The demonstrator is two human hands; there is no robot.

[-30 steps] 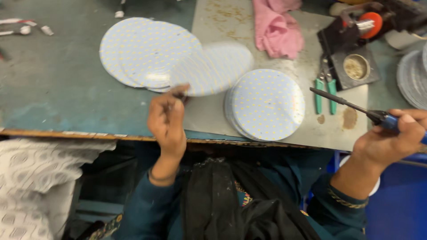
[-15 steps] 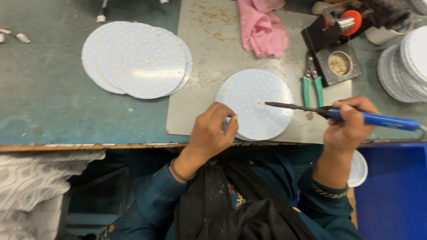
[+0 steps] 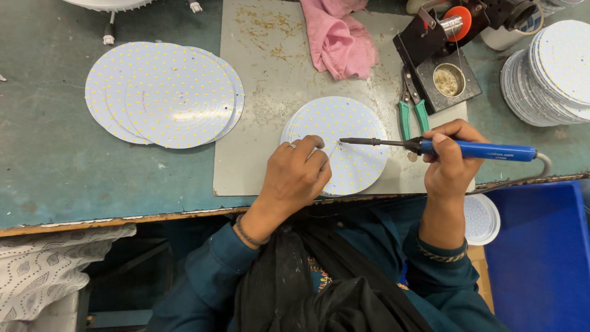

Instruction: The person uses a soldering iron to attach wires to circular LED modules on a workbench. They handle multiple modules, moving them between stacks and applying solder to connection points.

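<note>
The right hand is gripping a blue-handled soldering iron — fingers wrapped tight, its thin dark tip lying level over the round white LED board. The left hand is pressing on that dotted disc's near edge, fingers curled. Beyond the board, a crumpled pink cloth is lying; green-handled pliers are resting just to its right.

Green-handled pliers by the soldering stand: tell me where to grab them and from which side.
Take the pliers by the two green handles, coming from the near table edge. The handles point toward the person and lie bare on the mat; the metal jaws sit up against the black stand.
</note>
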